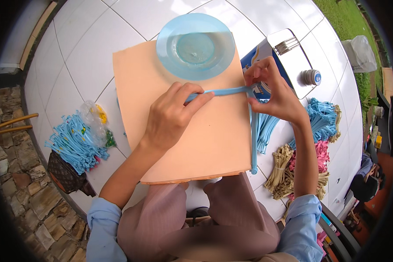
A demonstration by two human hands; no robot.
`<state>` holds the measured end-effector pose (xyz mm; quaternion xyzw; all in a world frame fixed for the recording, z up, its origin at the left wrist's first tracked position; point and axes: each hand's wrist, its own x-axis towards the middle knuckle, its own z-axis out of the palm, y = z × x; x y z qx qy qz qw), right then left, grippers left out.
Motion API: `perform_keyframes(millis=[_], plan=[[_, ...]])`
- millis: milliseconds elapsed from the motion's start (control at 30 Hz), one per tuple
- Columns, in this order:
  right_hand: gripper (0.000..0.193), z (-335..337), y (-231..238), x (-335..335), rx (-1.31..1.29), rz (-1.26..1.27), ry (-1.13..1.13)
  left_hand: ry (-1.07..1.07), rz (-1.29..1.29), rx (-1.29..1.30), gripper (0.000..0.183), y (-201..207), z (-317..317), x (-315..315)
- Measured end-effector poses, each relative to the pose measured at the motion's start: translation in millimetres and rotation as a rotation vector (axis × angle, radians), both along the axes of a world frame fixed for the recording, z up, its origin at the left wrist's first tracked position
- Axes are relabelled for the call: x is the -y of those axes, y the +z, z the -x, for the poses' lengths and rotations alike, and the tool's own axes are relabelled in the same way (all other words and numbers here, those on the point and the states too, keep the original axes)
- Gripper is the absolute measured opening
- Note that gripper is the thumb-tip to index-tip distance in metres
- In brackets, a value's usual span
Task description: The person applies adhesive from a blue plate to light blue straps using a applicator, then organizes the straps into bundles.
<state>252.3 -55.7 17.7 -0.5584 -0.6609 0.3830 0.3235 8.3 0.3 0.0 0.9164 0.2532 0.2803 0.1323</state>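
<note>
A long light-blue strip (231, 91) is stretched level between my hands, over a peach-coloured board (192, 148) across my lap. My left hand (170, 115) pinches its left end between thumb and fingers. At the board's right edge, the curled fingers and thumb of my right hand (277, 94) close around the strip; their exact contact is partly hidden. From there a blue length (254, 144) hangs down along the board's edge, ending in a small knob. A translucent blue plate (163, 50) rests on the board's far part, with what looks like clear liquid in its middle.
A blue-and-white metal can (288, 61) with a screw cap stands right of the board. Beyond my right arm lie bundles of blue strips (321, 115), tan strips (279, 168) and pink strips (322, 153). More blue strips (76, 142) and a clear plastic bag (91, 120) lie left.
</note>
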Motion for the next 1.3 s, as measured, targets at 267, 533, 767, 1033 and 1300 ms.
perform_keyframes(millis=[267, 533, 767, 1033, 1300], plan=[[0.043, -5.3, -4.3, -0.5, 0.044, -0.045, 0.014, 0.015, 0.030, 0.031, 0.026, -4.0, -1.6, -0.1], [0.043, 0.8, -7.7, 8.0, -0.046, -0.040, -0.078, -0.001, 0.060, 0.025, 0.027, -4.8, -2.5, -0.3], [0.045, -1.4, -26.6, 15.0, -0.158, -0.105, -0.132, 0.015, 0.106, 0.037, 0.025, -3.3, -4.7, 0.8], [0.045, -4.9, -28.3, 22.6, -0.044, -0.139, -0.112, 0.009, 0.127, 0.058, 0.025, -3.3, -5.8, 1.0], [0.039, 11.1, 7.0, 12.3, 0.330, -0.306, -0.042, -0.009, 0.139, 0.014, 0.026, -1.4, -3.2, 2.2]])
